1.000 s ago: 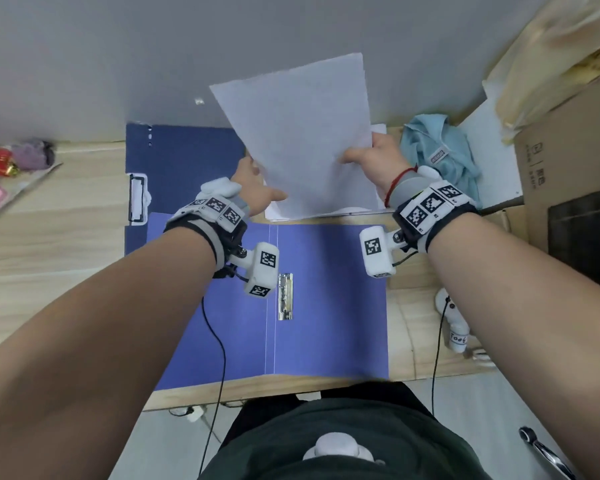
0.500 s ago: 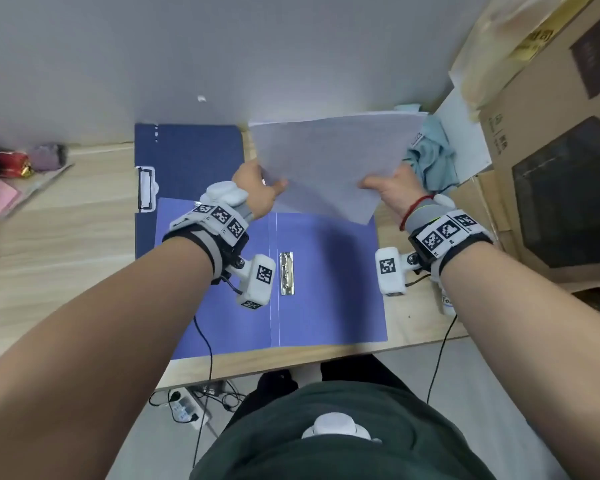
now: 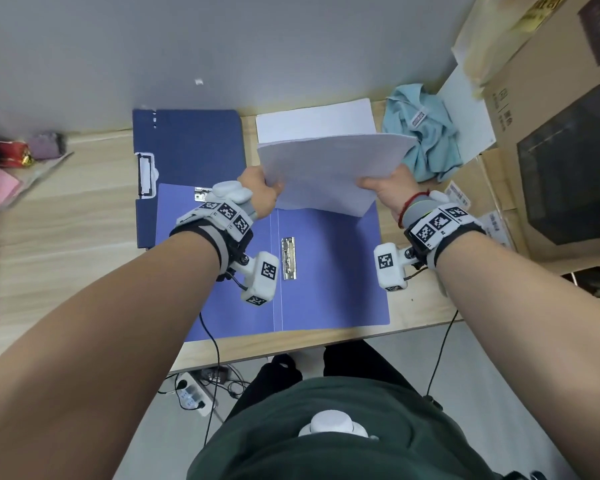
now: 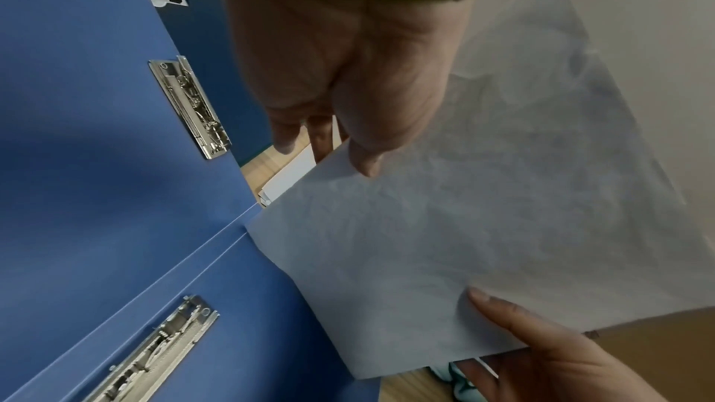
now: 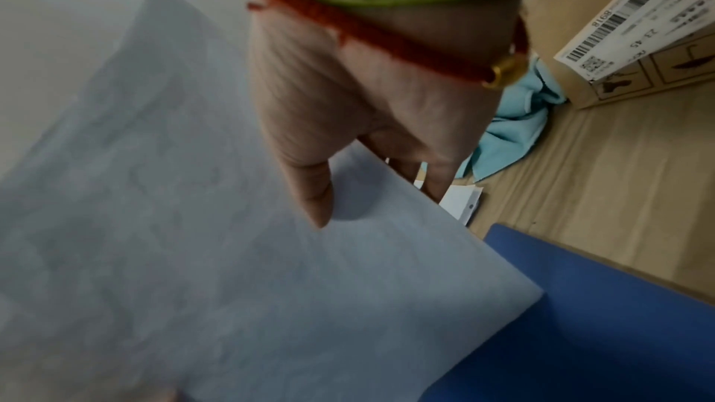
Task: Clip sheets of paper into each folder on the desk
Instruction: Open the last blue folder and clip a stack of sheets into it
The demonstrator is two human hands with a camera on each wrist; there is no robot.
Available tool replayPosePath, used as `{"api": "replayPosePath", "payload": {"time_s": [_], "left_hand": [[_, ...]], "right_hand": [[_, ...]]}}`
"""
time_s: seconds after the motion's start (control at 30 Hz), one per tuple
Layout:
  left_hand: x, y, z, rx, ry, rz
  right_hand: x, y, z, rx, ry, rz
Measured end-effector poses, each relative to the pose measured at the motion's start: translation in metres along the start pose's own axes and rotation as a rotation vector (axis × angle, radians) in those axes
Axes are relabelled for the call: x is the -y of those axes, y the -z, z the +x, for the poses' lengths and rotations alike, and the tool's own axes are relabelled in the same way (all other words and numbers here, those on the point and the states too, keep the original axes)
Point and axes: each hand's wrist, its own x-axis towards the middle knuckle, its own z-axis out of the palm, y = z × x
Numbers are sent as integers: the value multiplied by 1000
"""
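Paper (image 3: 329, 171) hangs above the open folder (image 3: 329, 271) on the bench (image 3: 66, 244), at twelve o'clock from its clip (image 3: 288, 258). Left wrist view: left hand (image 4: 340, 72) pinches one corner. Right wrist view: right hand (image 5: 363, 97) pinches the other.

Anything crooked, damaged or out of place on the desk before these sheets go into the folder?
Nothing damaged. The sheets, pinched by the left hand and right hand, are skewed to the open folder. Its clip looks closed. A crumpled cloth lies beside the paper stack.
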Motion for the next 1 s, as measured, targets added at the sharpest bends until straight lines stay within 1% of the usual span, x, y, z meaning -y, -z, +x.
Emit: {"api": "replayPosePath", "payload": {"time_s": [0.03, 0.1, 0.17, 0.27, 0.33, 0.4, 0.47, 0.5, 0.53, 0.6, 0.67, 0.7, 0.77, 0.9, 1.0], "left_hand": [[0, -1, 1, -3, 16, 28], [1, -2, 3, -51, 33, 78], [-1, -1, 3, -99, 17, 121], [5, -2, 4, -106, 32, 122], [14, -6, 7, -83, 53, 59], [21, -12, 7, -59, 79, 38], [28, -20, 2, 12, 129, 15], [34, -24, 0, 58, 151, -51], [39, -28, -3, 100, 188, -148], [47, -28, -11, 150, 260, -296], [61, -32, -14, 199, 305, -327], [69, -35, -16, 219, 325, -311], [83, -42, -19, 252, 363, -207], [105, -59, -20, 386, 391, 78], [106, -64, -22, 422, 360, 225]], "right_hand": [[1, 0, -1, 4, -8, -20], [4, 1, -1, 15, 11, -36], [7, 3, -1, 41, 27, -98], [-1, 2, -5, 136, -54, -135], [-13, -1, -10, 233, -137, -137], [-23, -2, -15, 280, -196, -216], [-40, -3, -15, 260, -255, -359], [-52, -2, -13, 244, -311, -410], [-78, 2, -3, 241, -360, -447], [-115, 8, 7, 250, -418, -537], [-118, 7, -3, 231, -457, -570], [-113, 4, -13, 221, -474, -580], [-115, 3, -23, 205, -519, -630], [-132, 4, -23, 171, -572, -680], [-135, 4, -21, 156, -568, -725]]}}
